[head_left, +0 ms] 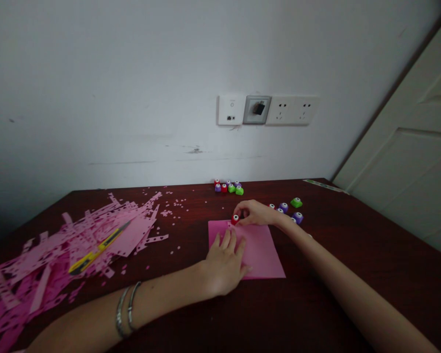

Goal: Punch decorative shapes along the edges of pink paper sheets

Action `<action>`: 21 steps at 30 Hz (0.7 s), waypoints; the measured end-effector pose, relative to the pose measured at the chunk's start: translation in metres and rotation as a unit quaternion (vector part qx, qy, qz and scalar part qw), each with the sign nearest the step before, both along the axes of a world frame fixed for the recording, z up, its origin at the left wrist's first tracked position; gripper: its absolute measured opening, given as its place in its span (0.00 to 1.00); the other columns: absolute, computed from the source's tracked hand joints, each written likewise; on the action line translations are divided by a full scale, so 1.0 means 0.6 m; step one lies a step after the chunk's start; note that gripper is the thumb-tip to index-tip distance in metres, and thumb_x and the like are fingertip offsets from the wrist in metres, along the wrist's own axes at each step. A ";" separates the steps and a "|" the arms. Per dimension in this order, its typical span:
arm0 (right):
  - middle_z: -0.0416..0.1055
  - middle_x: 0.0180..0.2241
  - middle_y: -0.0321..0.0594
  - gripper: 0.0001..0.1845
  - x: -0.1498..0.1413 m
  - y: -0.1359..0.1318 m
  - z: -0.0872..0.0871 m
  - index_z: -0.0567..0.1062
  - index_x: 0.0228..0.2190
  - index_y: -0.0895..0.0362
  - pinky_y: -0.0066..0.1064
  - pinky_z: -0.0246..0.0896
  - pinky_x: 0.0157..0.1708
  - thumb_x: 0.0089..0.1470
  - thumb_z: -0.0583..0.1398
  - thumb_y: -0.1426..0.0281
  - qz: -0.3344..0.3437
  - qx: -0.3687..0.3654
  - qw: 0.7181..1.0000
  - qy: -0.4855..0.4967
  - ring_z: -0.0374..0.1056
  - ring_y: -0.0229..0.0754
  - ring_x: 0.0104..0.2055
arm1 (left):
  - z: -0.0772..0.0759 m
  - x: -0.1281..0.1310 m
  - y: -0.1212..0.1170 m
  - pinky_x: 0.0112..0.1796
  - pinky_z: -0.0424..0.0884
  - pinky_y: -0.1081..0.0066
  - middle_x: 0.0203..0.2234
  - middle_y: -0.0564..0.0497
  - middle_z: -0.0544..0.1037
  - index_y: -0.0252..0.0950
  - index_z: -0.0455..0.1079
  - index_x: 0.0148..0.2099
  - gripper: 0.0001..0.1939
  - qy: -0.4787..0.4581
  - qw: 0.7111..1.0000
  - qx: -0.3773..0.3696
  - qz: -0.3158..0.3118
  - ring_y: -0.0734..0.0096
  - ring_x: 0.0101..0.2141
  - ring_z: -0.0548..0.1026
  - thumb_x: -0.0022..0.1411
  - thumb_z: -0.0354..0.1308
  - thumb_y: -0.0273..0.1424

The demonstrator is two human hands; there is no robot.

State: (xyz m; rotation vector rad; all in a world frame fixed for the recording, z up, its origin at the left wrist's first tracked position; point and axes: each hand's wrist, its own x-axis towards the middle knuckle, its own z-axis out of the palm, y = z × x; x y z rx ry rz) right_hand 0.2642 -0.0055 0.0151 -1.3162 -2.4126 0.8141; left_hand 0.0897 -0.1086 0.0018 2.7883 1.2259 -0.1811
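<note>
A pink sheet of paper (pixel 266 255) lies on the dark table in front of me. My left hand (pixel 224 262) rests flat on it, fingers spread, near its left half. At the paper's far edge my right hand (pixel 252 213) grips a small red craft punch (pixel 234 219) between thumb and fingers. A small light pink strip or scrap shows just below the punch, by my left fingertips; its exact shape is hard to make out. Close behind my right wrist stand several more craft punches (pixel 283 207), purple, red and green, some partly hidden by the forearm.
On the left lies a heap of punched pink paper strips (pixel 132 235) with a yellow utility knife (pixel 99 250) on top. Tiny pink cut-outs (pixel 167 213) are scattered beside it. More craft punches (pixel 231 188) cluster by the wall. A ruler-like strip (pixel 325 186) lies at the back right.
</note>
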 end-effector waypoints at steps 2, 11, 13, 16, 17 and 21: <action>0.69 0.26 0.37 0.14 -0.001 -0.001 0.002 0.75 0.33 0.61 0.23 0.52 0.24 0.41 0.63 0.69 0.000 0.006 1.000 -0.004 0.60 0.33 0.25 | 0.000 0.000 0.000 0.55 0.48 0.53 0.60 0.31 0.46 0.27 0.45 0.63 0.32 0.003 1.000 0.002 -0.002 0.48 0.60 0.44 0.64 0.38 0.44; 0.69 0.28 0.38 0.14 -0.003 -0.004 0.004 0.75 0.34 0.61 0.24 0.53 0.23 0.41 0.63 0.70 0.004 0.014 1.000 -0.001 0.60 0.33 0.25 | 0.003 -0.002 -0.002 0.54 0.49 0.55 0.60 0.30 0.46 0.27 0.46 0.63 0.32 -0.001 1.000 0.003 -0.004 0.47 0.59 0.46 0.64 0.37 0.44; 0.70 0.27 0.37 0.13 -0.003 -0.004 0.004 0.75 0.33 0.61 0.24 0.52 0.23 0.41 0.63 0.69 0.001 0.015 1.000 -0.002 0.60 0.33 0.25 | 0.003 -0.002 -0.002 0.54 0.49 0.55 0.60 0.31 0.46 0.27 0.45 0.63 0.32 0.000 1.000 0.001 -0.003 0.47 0.59 0.46 0.64 0.37 0.44; 0.69 0.27 0.37 0.13 -0.004 -0.005 0.004 0.75 0.32 0.61 0.24 0.52 0.23 0.41 0.63 0.69 -0.002 0.019 1.000 -0.003 0.60 0.33 0.25 | 0.003 -0.001 -0.002 0.55 0.49 0.56 0.60 0.32 0.46 0.27 0.45 0.63 0.32 0.002 1.000 0.002 -0.002 0.48 0.60 0.46 0.64 0.37 0.44; 0.69 0.26 0.37 0.13 -0.004 -0.005 0.004 0.75 0.32 0.61 0.23 0.52 0.22 0.41 0.63 0.69 -0.002 0.020 1.000 -0.003 0.59 0.32 0.24 | 0.002 -0.001 -0.001 0.55 0.49 0.55 0.60 0.32 0.45 0.27 0.45 0.63 0.32 0.002 1.000 0.002 -0.002 0.48 0.60 0.46 0.64 0.37 0.44; 0.68 0.25 0.37 0.13 -0.004 -0.003 0.001 0.74 0.31 0.62 0.23 0.52 0.22 0.40 0.64 0.69 -0.002 0.028 1.000 0.001 0.59 0.32 0.23 | 0.002 -0.001 -0.001 0.54 0.49 0.54 0.60 0.31 0.45 0.27 0.45 0.63 0.32 0.002 1.000 -0.006 -0.002 0.47 0.59 0.46 0.64 0.37 0.43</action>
